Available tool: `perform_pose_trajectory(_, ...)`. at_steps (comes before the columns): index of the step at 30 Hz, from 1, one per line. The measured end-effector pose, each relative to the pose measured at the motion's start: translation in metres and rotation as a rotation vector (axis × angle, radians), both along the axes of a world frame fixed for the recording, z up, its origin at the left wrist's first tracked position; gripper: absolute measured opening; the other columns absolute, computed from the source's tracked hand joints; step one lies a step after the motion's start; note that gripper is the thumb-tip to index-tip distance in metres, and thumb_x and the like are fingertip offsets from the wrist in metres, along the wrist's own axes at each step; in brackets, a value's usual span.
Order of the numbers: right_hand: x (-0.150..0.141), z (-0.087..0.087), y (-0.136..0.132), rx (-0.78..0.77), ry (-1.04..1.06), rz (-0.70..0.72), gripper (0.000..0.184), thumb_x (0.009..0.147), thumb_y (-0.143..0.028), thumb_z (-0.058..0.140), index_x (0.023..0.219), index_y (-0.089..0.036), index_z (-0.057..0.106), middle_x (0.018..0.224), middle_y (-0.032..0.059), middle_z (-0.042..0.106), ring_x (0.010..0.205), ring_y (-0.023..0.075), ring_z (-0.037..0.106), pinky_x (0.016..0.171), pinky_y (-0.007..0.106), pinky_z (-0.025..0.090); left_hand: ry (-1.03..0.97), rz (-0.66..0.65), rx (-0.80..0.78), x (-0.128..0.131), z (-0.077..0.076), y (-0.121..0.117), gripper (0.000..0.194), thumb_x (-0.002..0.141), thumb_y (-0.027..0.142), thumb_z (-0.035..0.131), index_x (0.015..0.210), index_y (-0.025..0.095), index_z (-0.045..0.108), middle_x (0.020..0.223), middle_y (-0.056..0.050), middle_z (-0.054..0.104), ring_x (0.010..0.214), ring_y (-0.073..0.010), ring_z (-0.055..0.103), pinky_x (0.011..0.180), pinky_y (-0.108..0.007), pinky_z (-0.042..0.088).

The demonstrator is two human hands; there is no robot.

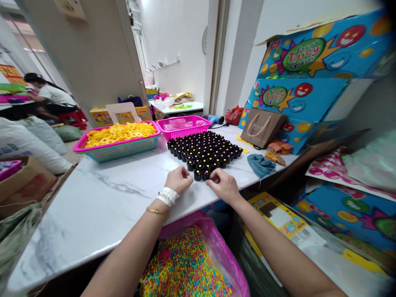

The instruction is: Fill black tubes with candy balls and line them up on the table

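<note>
A block of small black cups (204,150) stands in close rows on the white table, many showing a yellow or pink ball on top. My left hand (178,180) is beside the near left corner of the block, its fingers curled together; anything inside them is hidden. At the near edge, the curled fingers of my right hand (224,185) are beside the nearest black cup (206,175) and seem to touch it. Whether they pinch anything is unclear. Below the table edge, a pink plastic-lined tub (241,270) holds many coloured candy balls (182,260).
Yellow ring-shaped pieces (120,134) fill a pink-and-teal basket (123,151); a pink basket (184,126) adjoins it. A paper bag (262,128), blue cloth (261,165) and blue gum cartons (293,95) stand right. A person (52,97) sits far left.
</note>
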State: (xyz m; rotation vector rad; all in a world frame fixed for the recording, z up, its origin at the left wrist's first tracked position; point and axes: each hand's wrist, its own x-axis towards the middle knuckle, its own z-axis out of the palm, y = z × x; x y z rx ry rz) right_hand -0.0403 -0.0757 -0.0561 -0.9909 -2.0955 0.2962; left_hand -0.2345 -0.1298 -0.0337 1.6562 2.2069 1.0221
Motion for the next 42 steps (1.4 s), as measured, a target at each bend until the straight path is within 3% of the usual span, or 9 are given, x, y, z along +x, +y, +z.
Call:
perform_pose_trajectory(4, 0.001, 0.000, 0.001, 0.060, -0.044, 0.041, 0.009, 0.079, -0.028, 0.065, 0.078, -0.022, 0.059, 0.076, 0.0002, 0.062, 0.073, 0.0163, 0.057, 0.067, 0.027, 0.041, 0.138, -0.037, 0.001, 0.013, -0.004, -0.008, 0.031, 0.073, 0.049, 0.065, 0.082, 0.020, 0.057, 0.076, -0.004, 0.067, 0.074, -0.0212, 0.063, 0.064, -0.029, 0.043)
perform_pose_trajectory(14, 0.004, 0.006, -0.002, 0.075, -0.059, 0.114, 0.009, 0.081, -0.028, 0.063, 0.075, -0.021, 0.065, 0.077, 0.0016, 0.065, 0.074, 0.0163, 0.058, 0.069, 0.027, 0.044, 0.124, -0.038, 0.005, 0.012, -0.001, -0.014, 0.024, 0.077, 0.040, 0.067, 0.081, 0.018, 0.059, 0.074, -0.004, 0.066, 0.071, -0.0179, 0.062, 0.065, -0.027, 0.043)
perform_pose_trajectory(17, 0.016, 0.005, -0.003, 0.007, 0.003, 0.181, 0.015, 0.082, -0.030, 0.060, 0.073, -0.019, 0.066, 0.075, 0.0025, 0.066, 0.070, 0.0159, 0.058, 0.068, 0.027, 0.045, 0.033, -0.086, -0.023, 0.017, 0.000, -0.064, 0.025, 0.079, 0.041, 0.066, 0.084, 0.017, 0.062, 0.076, -0.002, 0.067, 0.070, -0.0143, 0.060, 0.066, -0.025, 0.045)
perform_pose_trajectory(20, 0.030, -0.005, -0.009, -0.065, 0.064, 0.231, 0.016, 0.080, -0.034, 0.063, 0.076, -0.019, 0.067, 0.074, 0.0023, 0.066, 0.069, 0.0162, 0.059, 0.066, 0.028, 0.046, -0.033, -0.130, 0.016, 0.013, -0.011, -0.144, 0.021, 0.082, 0.038, 0.064, 0.084, 0.017, 0.063, 0.074, -0.001, 0.066, 0.066, -0.0119, 0.057, 0.065, -0.024, 0.044)
perform_pose_trajectory(25, 0.031, -0.016, -0.060, 0.062, 0.067, 0.335, 0.011, 0.080, -0.030, 0.067, 0.074, -0.021, 0.066, 0.075, 0.0026, 0.065, 0.074, 0.0181, 0.059, 0.074, 0.033, 0.047, -0.042, 0.193, -0.111, -0.004, -0.065, -0.291, 0.019, 0.088, 0.033, 0.053, 0.088, 0.018, 0.065, 0.080, -0.002, 0.069, 0.069, -0.0137, 0.060, 0.068, -0.026, 0.046)
perform_pose_trajectory(28, 0.004, -0.022, -0.111, -0.026, -0.091, 0.686, 0.008, 0.085, -0.026, 0.063, 0.080, -0.022, 0.066, 0.079, 0.0028, 0.067, 0.077, 0.0170, 0.061, 0.077, 0.032, 0.049, -0.038, 0.349, -0.139, -0.007, -0.100, -0.342, 0.023, 0.089, 0.032, 0.051, 0.099, 0.016, 0.065, 0.094, -0.006, 0.070, 0.082, -0.0180, 0.064, 0.076, -0.029, 0.050)
perform_pose_trajectory(31, -0.044, -0.041, -0.161, -0.099, -0.306, 0.992, 0.012, 0.090, -0.026, 0.056, 0.093, -0.019, 0.065, 0.094, 0.0050, 0.068, 0.088, 0.0163, 0.063, 0.081, 0.030, 0.051, 0.134, 0.322, -0.159, 0.001, -0.115, -0.351, 0.029, 0.089, 0.030, 0.052, 0.110, 0.014, 0.062, 0.104, -0.011, 0.068, 0.096, -0.0242, 0.062, 0.087, -0.038, 0.049)
perform_pose_trajectory(36, -0.102, -0.082, -0.224, 0.106, -0.797, 1.116, 0.030, 0.092, -0.019, 0.049, 0.122, -0.016, 0.054, 0.115, 0.0127, 0.063, 0.100, 0.0231, 0.063, 0.081, 0.035, 0.052, 0.424, 0.193, -0.364, 0.021, -0.108, -0.336, 0.019, 0.084, 0.020, 0.054, 0.098, 0.014, 0.066, 0.097, -0.012, 0.067, 0.096, -0.0303, 0.058, 0.087, -0.044, 0.045)
perform_pose_trajectory(42, -0.070, -0.081, -0.210, -0.034, -1.048, 1.003, 0.032, 0.090, -0.040, 0.057, 0.110, -0.016, 0.056, 0.095, 0.0112, 0.068, 0.084, 0.0245, 0.068, 0.073, 0.034, 0.053, 0.528, 0.126, -0.436, 0.032, -0.109, -0.333, 0.025, 0.090, 0.015, 0.043, 0.105, 0.012, 0.063, 0.085, -0.011, 0.065, 0.088, -0.0309, 0.058, 0.077, -0.044, 0.042)
